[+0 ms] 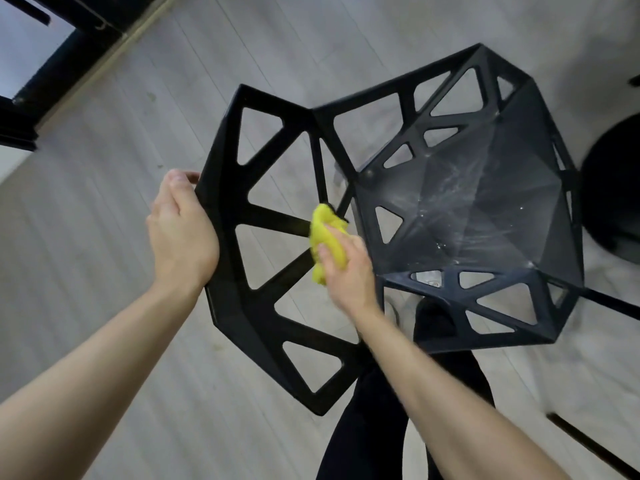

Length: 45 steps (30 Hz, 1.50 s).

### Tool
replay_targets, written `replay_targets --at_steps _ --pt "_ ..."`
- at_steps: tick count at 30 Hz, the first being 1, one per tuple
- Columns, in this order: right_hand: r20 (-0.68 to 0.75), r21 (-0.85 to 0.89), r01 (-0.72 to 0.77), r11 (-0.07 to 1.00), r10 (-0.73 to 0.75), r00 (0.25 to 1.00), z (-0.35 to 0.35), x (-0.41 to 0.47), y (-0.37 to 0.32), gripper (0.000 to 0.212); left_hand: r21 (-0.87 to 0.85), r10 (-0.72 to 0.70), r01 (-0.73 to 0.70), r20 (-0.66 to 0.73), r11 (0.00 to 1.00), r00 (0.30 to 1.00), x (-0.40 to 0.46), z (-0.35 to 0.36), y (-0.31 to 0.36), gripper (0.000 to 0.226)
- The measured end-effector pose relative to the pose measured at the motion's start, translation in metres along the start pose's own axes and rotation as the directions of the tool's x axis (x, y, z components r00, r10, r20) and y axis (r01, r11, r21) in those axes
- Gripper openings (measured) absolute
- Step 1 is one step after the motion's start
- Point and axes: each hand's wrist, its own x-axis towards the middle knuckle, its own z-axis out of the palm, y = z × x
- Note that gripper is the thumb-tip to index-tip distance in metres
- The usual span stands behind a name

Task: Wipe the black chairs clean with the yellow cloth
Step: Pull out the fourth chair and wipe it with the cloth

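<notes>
- The chair [398, 209] stands in front of my hands on the floor [104, 237], its seat beyond my right hand.
- My left hand [181, 233] grips the backrest's outer edge.
- My right hand [346, 268] clutches the cloth [325, 233], pressing it on a backrest strut.

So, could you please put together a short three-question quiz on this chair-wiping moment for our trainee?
1. True or false: the yellow cloth is on the seat of the black chair.
2. Which hand grips the backrest's outer edge?
3. Multiple choice: the seat shows A) whitish smears and specks, B) a spotless surface, C) a cushion.

Key:
1. False; the right hand presses it against the backrest struts.
2. The left hand.
3. A.
</notes>
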Motion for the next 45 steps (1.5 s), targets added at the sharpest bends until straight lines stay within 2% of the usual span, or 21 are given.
replay_targets --at_steps 2,4,7,10,11,13,15,17,19,20,22,25,28,30,33,35,38,40,41,43,45 --pt "0.075 0.110 0.240 0.964 -0.249 0.966 0.000 -0.036 -0.038 0.039 -0.008 -0.008 0.008 0.002 1.000 1.000 0.001 0.000 0.000 0.044" --pt "0.126 0.072 0.361 0.930 -0.367 0.922 -0.007 -0.039 -0.035 0.036 -0.009 -0.007 0.007 -0.001 1.000 1.000 0.001 0.000 0.000 0.048" --pt "0.080 -0.033 0.303 0.952 -0.300 0.951 -0.008 -0.006 -0.014 0.031 -0.032 -0.011 0.011 -0.002 0.999 1.000 0.001 -0.001 0.001 0.051" --pt "-0.017 0.059 0.119 0.991 -0.118 0.993 0.005 -0.033 -0.032 0.030 -0.049 -0.037 0.038 0.014 0.998 0.999 0.000 0.001 0.002 0.048" --pt "-0.020 0.097 0.120 0.988 -0.119 0.993 0.003 -0.050 -0.042 0.032 -0.055 -0.032 0.032 0.012 0.998 0.999 0.000 0.000 0.002 0.049" --pt "0.068 0.151 0.241 0.959 -0.253 0.965 -0.009 -0.072 -0.054 0.036 -0.051 -0.012 0.013 0.004 0.999 1.000 0.000 0.000 0.002 0.048" --pt "0.127 0.088 0.302 0.949 -0.311 0.942 -0.020 -0.053 -0.045 0.034 -0.052 -0.013 0.013 0.016 0.999 1.000 0.000 0.001 0.002 0.045" --pt "0.042 0.032 0.175 0.984 -0.177 0.983 -0.021 -0.018 -0.029 0.029 -0.063 -0.016 0.018 0.039 0.998 0.999 -0.001 0.002 0.003 0.046" --pt "-0.030 0.082 0.019 0.996 -0.016 0.999 -0.013 -0.007 -0.028 0.025 -0.068 -0.014 0.017 0.045 0.998 0.999 0.000 0.000 0.002 0.047" --pt "-0.030 0.098 0.012 0.995 -0.009 0.999 -0.007 -0.013 -0.034 0.022 -0.065 -0.013 0.016 0.047 0.998 0.999 0.001 -0.001 0.002 0.047" --pt "0.013 0.137 0.118 0.984 -0.120 0.993 -0.012 -0.050 -0.059 0.019 -0.063 -0.015 0.018 0.057 0.998 0.998 0.003 0.001 0.000 0.045" --pt "0.109 0.261 0.307 0.915 -0.344 0.933 -0.026 -0.084 -0.094 0.025 -0.092 -0.016 0.022 0.059 0.996 0.998 0.009 0.003 -0.003 0.046" --pt "0.122 0.281 0.324 0.903 -0.369 0.922 -0.015 -0.062 -0.132 0.035 -0.058 0.030 -0.022 0.135 0.998 0.990 0.017 0.002 -0.010 0.027" --pt "0.153 0.222 0.364 0.905 -0.401 0.903 -0.014 -0.077 -0.126 0.040 0.021 0.064 -0.070 0.194 0.997 0.979 0.017 -0.003 -0.010 0.026" --pt "0.213 0.133 0.476 0.870 -0.494 0.843 -0.041 -0.138 -0.091 0.040 -0.061 -0.031 0.048 0.267 0.997 0.963 0.009 -0.008 0.004 0.048" --pt "0.192 0.090 0.467 0.879 -0.476 0.858 -0.045 -0.141 -0.099 0.040 -0.107 -0.105 0.150 0.339 0.983 0.935 0.008 -0.009 0.012 0.051" --pt "0.036 0.051 0.464 0.885 -0.465 0.884 -0.011 -0.073 -0.153 0.037 -0.192 -0.163 0.258 0.405 0.947 0.899 0.016 -0.015 0.013 0.044" --pt "-0.056 0.024 0.462 0.886 -0.461 0.886 0.007 -0.019 -0.184 0.035 -0.182 -0.105 0.210 0.460 0.960 0.882 0.018 -0.022 0.007 0.042" --pt "-0.065 0.009 0.482 0.876 -0.480 0.875 0.009 -0.005 -0.190 0.036 -0.182 -0.102 0.209 0.470 0.961 0.877 0.018 -0.026 0.001 0.050" --pt "0.005 -0.002 0.532 0.847 -0.532 0.847 0.004 -0.024 -0.181 0.039 -0.305 -0.146 0.297 0.433 0.905 0.889 0.014 -0.037 -0.010 0.059" --pt "0.123 -0.002 0.577 0.817 -0.573 0.811 -0.013 -0.082 -0.148 0.042 -0.470 -0.220 0.417 0.418 0.778 0.882 0.006 -0.054 -0.017 0.059"
